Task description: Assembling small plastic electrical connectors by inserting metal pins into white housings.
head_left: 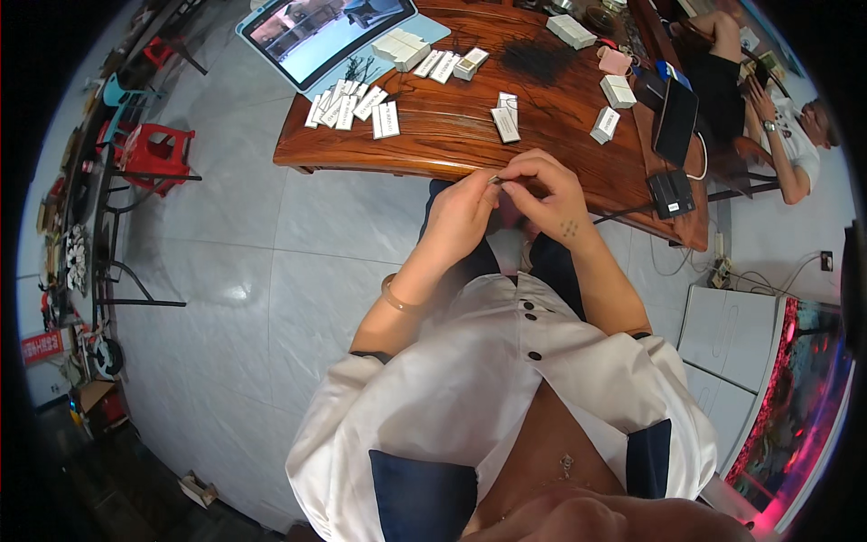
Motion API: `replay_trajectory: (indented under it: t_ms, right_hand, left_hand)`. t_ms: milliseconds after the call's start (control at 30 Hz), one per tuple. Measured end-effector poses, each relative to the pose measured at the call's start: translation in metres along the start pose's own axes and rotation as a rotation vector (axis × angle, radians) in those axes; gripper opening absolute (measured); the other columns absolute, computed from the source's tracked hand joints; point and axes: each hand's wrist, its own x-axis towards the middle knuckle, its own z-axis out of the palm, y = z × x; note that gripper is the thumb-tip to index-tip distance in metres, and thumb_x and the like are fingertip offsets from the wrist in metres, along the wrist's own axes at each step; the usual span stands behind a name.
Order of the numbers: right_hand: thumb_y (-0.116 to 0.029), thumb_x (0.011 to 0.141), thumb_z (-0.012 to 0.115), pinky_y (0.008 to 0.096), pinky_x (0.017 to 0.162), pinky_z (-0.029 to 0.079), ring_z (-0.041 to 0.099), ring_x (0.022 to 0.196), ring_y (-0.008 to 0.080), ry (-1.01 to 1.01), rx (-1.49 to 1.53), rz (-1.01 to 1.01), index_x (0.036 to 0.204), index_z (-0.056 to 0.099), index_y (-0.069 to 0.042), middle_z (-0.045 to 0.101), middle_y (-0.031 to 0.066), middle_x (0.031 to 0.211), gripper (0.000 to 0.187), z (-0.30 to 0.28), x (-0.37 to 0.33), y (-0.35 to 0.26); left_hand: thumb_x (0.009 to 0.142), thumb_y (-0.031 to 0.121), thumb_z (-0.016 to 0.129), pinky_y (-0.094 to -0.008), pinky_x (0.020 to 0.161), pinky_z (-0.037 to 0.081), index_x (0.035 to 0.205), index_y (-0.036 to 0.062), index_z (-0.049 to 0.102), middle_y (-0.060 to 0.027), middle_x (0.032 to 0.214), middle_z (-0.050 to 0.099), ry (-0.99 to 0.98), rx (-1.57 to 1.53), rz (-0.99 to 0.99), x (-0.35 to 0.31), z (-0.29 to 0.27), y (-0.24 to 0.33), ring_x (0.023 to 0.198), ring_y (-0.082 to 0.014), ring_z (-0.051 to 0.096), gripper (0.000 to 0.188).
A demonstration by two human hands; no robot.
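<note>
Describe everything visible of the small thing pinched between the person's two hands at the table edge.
The small item is a thin, pale sliver, too small to identify. It is held just above the near edge of the wooden table, pinched between the fingertips of the left hand and the right hand, which meet around it. Most of it is hidden by the fingers.

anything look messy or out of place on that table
Mostly loose clutter. A dark heap of fine strands lies spread on the bare wooden table, and small white boxes lie scattered at odd angles. Both hands, left hand and right hand, pinch something tiny; nothing looks spilled or broken.
</note>
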Motion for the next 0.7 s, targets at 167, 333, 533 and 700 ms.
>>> replay_trajectory:
  t_ms: [167, 333, 533, 700]
  right_hand:
    - [0.0, 0.08, 0.065, 0.0271, 0.07, 0.052, 0.062, 0.081, 0.0203, -0.005, -0.192, -0.197, 0.099, 0.064, 0.0, 0.061, 0.0107, 0.094, 0.019, -0.0008, 0.002, -0.0035]
    - [-0.003, 0.077, 0.069, 0.0277, 0.075, 0.048, 0.059, 0.085, 0.0172, 0.011, -0.058, 0.016, 0.098, 0.063, 0.0, 0.061, 0.0092, 0.095, 0.022, -0.002, 0.0006, -0.008]
    - [-0.002, 0.076, 0.068, 0.0241, 0.072, 0.049, 0.056, 0.078, 0.0114, -0.004, -0.044, 0.132, 0.096, 0.063, 0.0, 0.058, 0.0065, 0.094, 0.021, 0.0023, 0.0014, -0.0046]
    - [-0.003, 0.076, 0.068, 0.0236, 0.063, 0.047, 0.055, 0.071, 0.0103, 0.039, -0.121, 0.073, 0.09, 0.062, 0.0, 0.058, 0.0038, 0.082, 0.015, 0.0029, 0.0026, 0.0001]
  left_hand:
    - [0.092, 0.012, 0.051, -0.0404, 0.065, 0.047, 0.111, 0.007, 0.055, -0.0134, 0.077, 0.063, 0.023, 0.084, 0.028, -0.0004, -0.0001, 0.0051, 0.075, -0.0334, 0.062, 0.019]
    - [0.091, 0.012, 0.053, -0.0406, 0.066, 0.045, 0.109, 0.0078, 0.053, -0.0115, 0.075, 0.064, 0.033, 0.132, 0.055, -0.0002, 0.0001, -0.0018, 0.073, -0.0314, 0.063, 0.019]
    - [0.092, 0.012, 0.053, -0.0379, 0.063, 0.044, 0.109, 0.0058, 0.055, -0.0127, 0.078, 0.064, 0.101, 0.335, 0.193, -0.0002, -0.0008, 0.0033, 0.07, -0.0319, 0.061, 0.018]
    - [0.091, 0.013, 0.054, -0.0389, 0.062, 0.041, 0.103, 0.0083, 0.056, -0.011, 0.073, 0.064, 0.105, 0.34, 0.196, -0.0018, 0.0016, 0.0044, 0.069, -0.0293, 0.063, 0.014]
